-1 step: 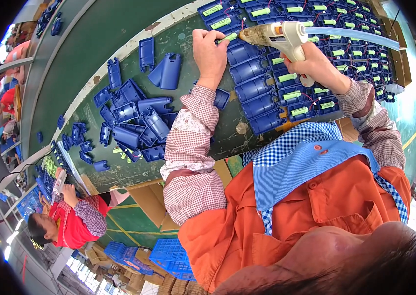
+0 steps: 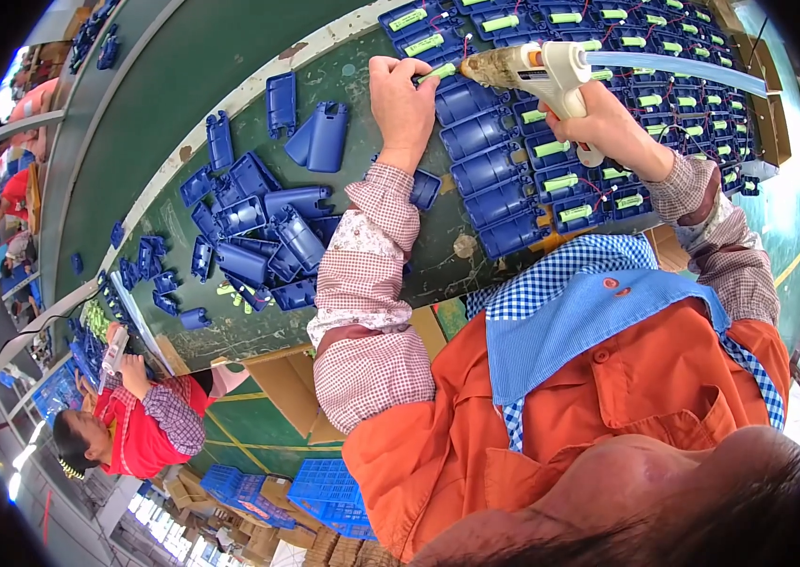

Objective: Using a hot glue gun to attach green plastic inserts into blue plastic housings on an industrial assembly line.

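My left hand (image 2: 404, 109) pinches a small green battery (image 2: 439, 73) between thumb and fingers above the rows of blue plastic casings. My right hand (image 2: 606, 121) is wrapped round the grip of a cream-coloured hot glue gun (image 2: 565, 74). A long translucent glue stick (image 2: 679, 67) runs out of the gun's back end. The stained brown nozzle (image 2: 483, 67) points left, its tip close beside the battery; whether they touch I cannot tell. Under my hands, a column of blue half casings (image 2: 499, 205) lies without batteries. Several casings to its right hold green batteries (image 2: 574, 214) with thin red wires.
Loose blue casings (image 2: 301, 238) lie piled on the green worktable (image 2: 215, 342) left of my arm. Cardboard boxes (image 2: 770, 118) stand at the far right edge. A co-worker (image 2: 140, 425) in red sits at the left, holding another glue gun. Blue crates (image 2: 332, 491) stand behind.
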A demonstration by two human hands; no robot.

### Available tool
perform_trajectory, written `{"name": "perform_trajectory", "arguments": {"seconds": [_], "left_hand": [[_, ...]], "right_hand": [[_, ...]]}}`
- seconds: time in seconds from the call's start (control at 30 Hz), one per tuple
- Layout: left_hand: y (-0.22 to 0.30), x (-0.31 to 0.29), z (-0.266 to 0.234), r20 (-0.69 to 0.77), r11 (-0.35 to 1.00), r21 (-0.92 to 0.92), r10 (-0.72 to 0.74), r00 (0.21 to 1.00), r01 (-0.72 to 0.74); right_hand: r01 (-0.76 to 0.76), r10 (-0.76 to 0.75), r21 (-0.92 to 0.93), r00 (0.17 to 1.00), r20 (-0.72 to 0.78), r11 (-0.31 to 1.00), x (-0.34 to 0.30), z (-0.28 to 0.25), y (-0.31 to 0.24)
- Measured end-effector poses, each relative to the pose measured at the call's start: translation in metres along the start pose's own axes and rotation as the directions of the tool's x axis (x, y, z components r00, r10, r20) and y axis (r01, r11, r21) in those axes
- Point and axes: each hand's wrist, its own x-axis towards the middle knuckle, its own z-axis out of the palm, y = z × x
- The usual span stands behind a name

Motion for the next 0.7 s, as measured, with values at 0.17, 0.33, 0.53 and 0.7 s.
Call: {"name": "perform_trajectory", "arguments": {"seconds": [0.17, 0.33, 0.53, 0.7], "left_hand": [[0.004, 0.003, -0.011, -0.019, 0.999, -0.014, 0.03, 0.999, -0.03], [0.032, 0.001, -0.05, -0.056, 0.996, -0.057, -0.067, 0.996, 0.064], [0.06, -0.045, -0.108, -0.041, 0.961, -0.266, -0.095, 0.995, 0.081], [0.028, -0.107, -0.177, -0.349, 0.948, -0.197, -0.308, 0.885, 0.252]], "right_hand": [[0.028, -0.027, -0.012, 0.999, 0.032, 1.0, -0.002, -0.002, 0.003], [0.128, -0.133, 0.069, 0.989, 0.069, 0.989, 0.005, 0.001, 0.005], [0.127, -0.129, 0.022, 0.981, 0.145, 0.992, 0.01, -0.002, 0.006], [0.123, -0.119, -0.015, 0.982, 0.149, 0.992, 0.011, -0.006, 0.007]]}}
